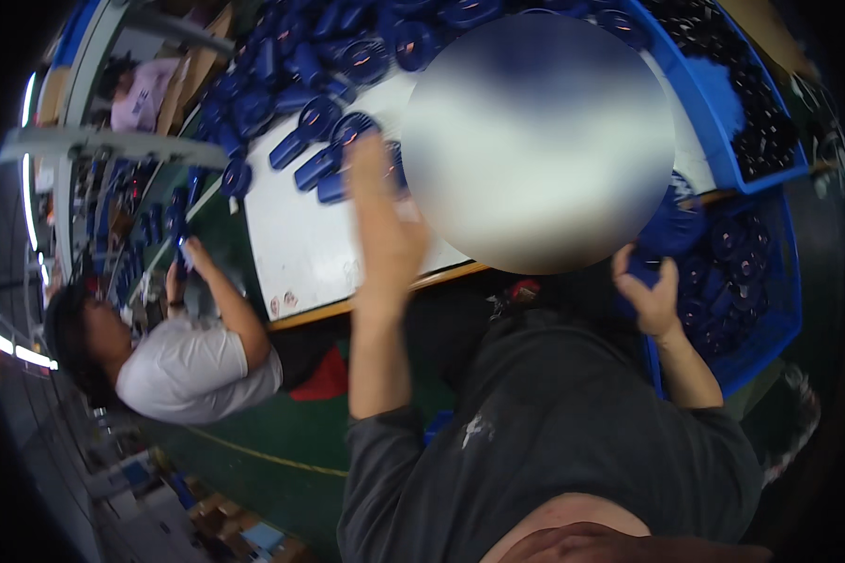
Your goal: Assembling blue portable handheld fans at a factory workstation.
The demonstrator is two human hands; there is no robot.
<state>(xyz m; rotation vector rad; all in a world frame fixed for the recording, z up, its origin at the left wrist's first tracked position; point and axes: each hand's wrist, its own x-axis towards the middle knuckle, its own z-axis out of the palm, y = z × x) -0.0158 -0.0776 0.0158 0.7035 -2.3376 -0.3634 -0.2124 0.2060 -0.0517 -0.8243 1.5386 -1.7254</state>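
Over the left part of the white table, my left hand (385, 230) reaches out, slightly smeared by motion. Its fingers are stretched out and its thumb stands apart. The fingertips overlap a blue handheld fan (354, 126) with a round grille; whether they touch it I cannot tell. At the table's right edge, my right hand (652, 296) is closed around the handle of another blue handheld fan (674, 223), whose round head points away from me. A large blurred disc covers the middle of the table and part of that fan's surroundings.
Many more blue fans (296, 61) are heaped along the far side of the white table (296, 249). A blue crate (787, 328) at the right holds several fans. Beyond it, another blue crate (714, 155) contains small black parts. A co-worker (192, 366) sits at the left.
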